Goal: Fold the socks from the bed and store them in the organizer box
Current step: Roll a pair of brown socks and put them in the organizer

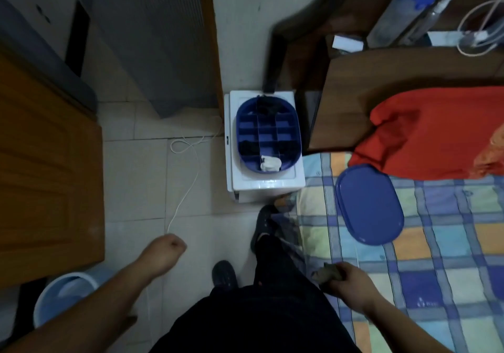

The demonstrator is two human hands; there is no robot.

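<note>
The right hand [351, 281] is closed around a bundled olive-grey sock [328, 273], which sticks out past the fingers toward the bed's edge (checked sheet [436, 257]). The left hand [169, 246] hangs curled, empty. The blue organizer box [268, 134] sits open on a white unit [266, 183].

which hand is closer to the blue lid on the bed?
Right. The right hand, clutching a folded sock, is just below-left of the blue lid. The left hand is fisted over the floor, far left.
</note>
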